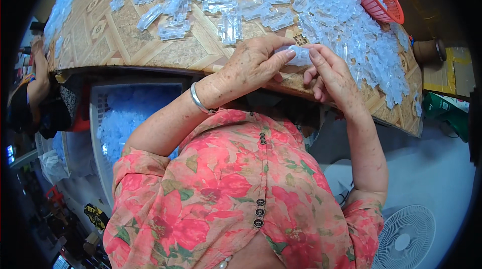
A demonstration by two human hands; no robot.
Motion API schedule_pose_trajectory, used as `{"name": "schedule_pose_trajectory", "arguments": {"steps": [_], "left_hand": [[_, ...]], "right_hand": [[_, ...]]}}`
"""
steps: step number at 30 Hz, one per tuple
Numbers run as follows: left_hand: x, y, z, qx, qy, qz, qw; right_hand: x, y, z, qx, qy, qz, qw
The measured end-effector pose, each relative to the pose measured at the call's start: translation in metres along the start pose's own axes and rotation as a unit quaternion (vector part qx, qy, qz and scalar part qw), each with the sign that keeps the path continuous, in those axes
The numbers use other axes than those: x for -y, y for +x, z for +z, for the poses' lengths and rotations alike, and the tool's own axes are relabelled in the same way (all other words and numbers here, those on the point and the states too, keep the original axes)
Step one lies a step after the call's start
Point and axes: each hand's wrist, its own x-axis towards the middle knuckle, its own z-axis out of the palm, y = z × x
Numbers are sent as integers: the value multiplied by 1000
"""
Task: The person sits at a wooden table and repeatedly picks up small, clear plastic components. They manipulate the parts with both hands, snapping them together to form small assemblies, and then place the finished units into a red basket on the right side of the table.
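Observation:
A small clear plastic part is pinched between my two hands just above the table's near edge. My left hand, with a silver bangle at its wrist, grips the part's left end between thumb and fingers. At its right end, the thumb and forefinger of my right hand close on it, while the other fingers curl below. Clear plastic pieces lie scattered beyond my left hand. A dense heap of similar pieces spreads over the table past my right hand.
The patterned table curves across the front. A red basket holding clear pieces stands at its far right. Below the table at left is a white crate full of pieces. A fan stands lower right; another person's arm shows far left.

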Motion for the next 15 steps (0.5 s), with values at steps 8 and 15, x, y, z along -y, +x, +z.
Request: {"name": "schedule_pose_trajectory", "arguments": {"steps": [8, 15], "left_hand": [[-7, 10, -6, 66, -96, -109, 987], [-7, 14, -9, 89, -127, -120, 981]], "right_hand": [[12, 19, 1, 82, 40, 96, 991], [15, 20, 0, 101, 79, 116, 985]]}}
